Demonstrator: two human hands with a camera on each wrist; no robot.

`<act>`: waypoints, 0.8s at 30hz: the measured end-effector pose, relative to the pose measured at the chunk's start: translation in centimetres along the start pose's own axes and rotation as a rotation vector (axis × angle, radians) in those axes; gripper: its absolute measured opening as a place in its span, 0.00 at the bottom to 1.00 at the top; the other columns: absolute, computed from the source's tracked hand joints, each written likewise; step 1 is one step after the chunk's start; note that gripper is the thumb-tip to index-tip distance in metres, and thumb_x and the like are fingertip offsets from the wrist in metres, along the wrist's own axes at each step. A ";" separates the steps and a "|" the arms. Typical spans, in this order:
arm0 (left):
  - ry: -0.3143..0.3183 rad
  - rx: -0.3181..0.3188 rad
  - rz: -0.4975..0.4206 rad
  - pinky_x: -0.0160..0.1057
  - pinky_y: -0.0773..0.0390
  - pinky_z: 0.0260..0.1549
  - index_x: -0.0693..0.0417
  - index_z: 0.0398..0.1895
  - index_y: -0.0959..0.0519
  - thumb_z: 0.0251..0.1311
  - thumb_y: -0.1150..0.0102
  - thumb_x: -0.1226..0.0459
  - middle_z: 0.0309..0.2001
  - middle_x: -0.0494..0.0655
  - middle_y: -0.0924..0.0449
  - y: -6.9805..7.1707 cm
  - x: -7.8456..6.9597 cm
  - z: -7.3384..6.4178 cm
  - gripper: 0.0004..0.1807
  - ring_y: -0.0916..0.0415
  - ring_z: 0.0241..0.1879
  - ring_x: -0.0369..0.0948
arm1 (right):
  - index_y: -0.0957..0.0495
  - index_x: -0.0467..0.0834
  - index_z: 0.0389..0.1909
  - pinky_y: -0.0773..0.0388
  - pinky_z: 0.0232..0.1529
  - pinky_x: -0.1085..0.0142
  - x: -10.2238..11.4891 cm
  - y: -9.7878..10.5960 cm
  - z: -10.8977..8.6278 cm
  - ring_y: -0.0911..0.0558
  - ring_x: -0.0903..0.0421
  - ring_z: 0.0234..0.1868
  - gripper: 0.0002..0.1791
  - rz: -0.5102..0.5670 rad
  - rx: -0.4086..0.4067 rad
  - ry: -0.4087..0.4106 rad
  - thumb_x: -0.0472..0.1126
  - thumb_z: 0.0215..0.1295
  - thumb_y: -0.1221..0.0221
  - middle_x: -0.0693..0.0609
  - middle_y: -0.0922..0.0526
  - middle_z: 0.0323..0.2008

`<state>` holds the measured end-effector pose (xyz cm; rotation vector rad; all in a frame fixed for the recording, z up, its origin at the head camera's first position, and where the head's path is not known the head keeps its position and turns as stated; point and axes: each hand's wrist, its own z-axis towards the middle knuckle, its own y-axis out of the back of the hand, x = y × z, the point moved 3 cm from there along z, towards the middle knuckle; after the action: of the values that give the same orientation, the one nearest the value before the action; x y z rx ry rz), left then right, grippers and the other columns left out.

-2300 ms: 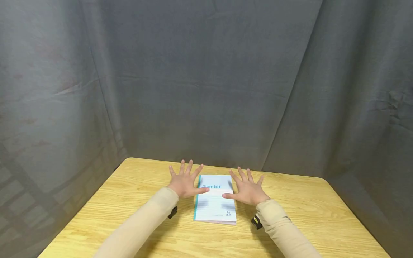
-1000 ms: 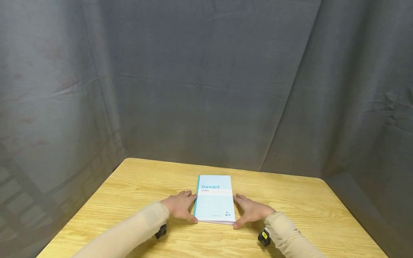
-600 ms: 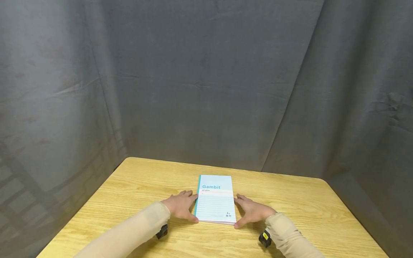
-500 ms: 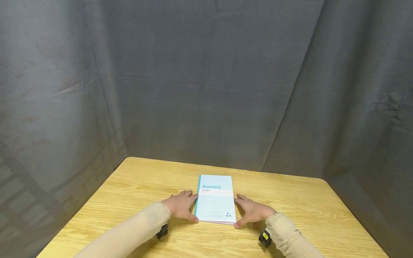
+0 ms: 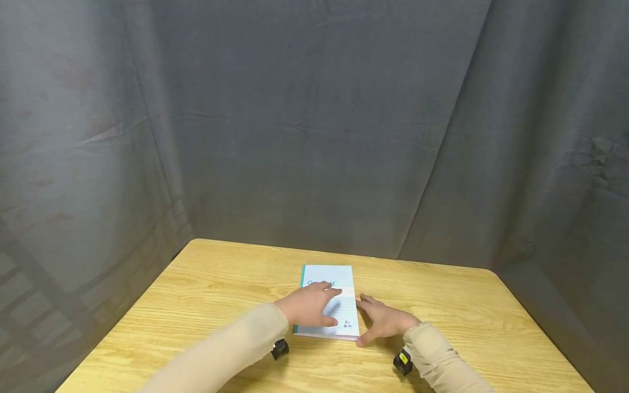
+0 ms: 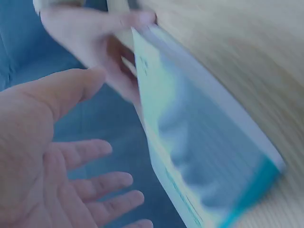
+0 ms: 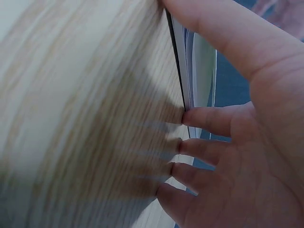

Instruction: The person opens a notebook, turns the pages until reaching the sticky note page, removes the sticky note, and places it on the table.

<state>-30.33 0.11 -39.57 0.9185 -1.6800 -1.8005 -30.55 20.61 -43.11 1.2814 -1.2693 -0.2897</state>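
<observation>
A notebook (image 5: pixel 346 307) with a pale cover, blue "Gambit" lettering and a teal spine lies flat on the wooden table. My left hand (image 5: pixel 308 305) hovers over the cover and hides part of the lettering; in the left wrist view its fingers are spread with nothing in them, and its shadow falls on the cover. My right hand (image 5: pixel 385 320) rests on the table at the notebook's right side. In the right wrist view its thumb (image 7: pixel 213 28) is at the notebook's corner, and the index fingertip meets the page edges. The other fingertips touch the wood.
The light wooden table (image 5: pixel 236 262) extends around the notebook on all sides. Grey curtains (image 5: pixel 304 136) hang behind it and along both sides. A small black wrist camera (image 5: pixel 280 349) sits under the left sleeve, and another camera (image 5: pixel 403 361) under the right.
Both hands, earlier spread above the notebook, came down to its two sides. Since then my left hand has lifted from the spine side and moved right over the cover. The right hand stays put.
</observation>
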 end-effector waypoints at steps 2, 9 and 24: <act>-0.030 0.021 0.007 0.49 0.33 0.63 0.41 0.69 0.34 0.57 0.38 0.42 0.69 0.49 0.35 -0.3 -1.1 0.4 0.38 0.36 0.68 0.48 | 0.47 0.32 0.72 0.45 0.62 0.31 0.0 0.0 0.0 0.50 0.27 0.71 0.57 -0.011 0.001 0.003 0.55 0.48 0.28 0.27 0.55 0.72; -0.137 0.085 0.115 0.45 0.32 0.63 0.33 0.67 0.31 0.56 0.37 0.43 0.69 0.48 0.34 -1.9 -3.3 1.3 0.34 0.36 0.68 0.45 | 0.46 0.30 0.71 0.46 0.63 0.32 0.0 -0.1 0.1 0.51 0.27 0.71 0.57 -0.010 -0.005 0.005 0.54 0.48 0.28 0.27 0.55 0.72; -0.179 0.063 0.191 0.44 0.21 0.50 0.28 0.60 0.26 0.58 0.36 0.48 0.64 0.46 0.30 -2.9 -4.0 1.8 0.25 0.29 0.61 0.44 | 0.48 0.33 0.72 0.46 0.63 0.31 0.0 -0.1 0.0 0.52 0.27 0.72 0.57 0.003 0.009 -0.014 0.54 0.49 0.28 0.28 0.56 0.73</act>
<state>-28.88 4.58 -41.86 0.6133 -1.8756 -1.7523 -30.55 20.59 -43.20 1.2872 -1.2853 -0.2912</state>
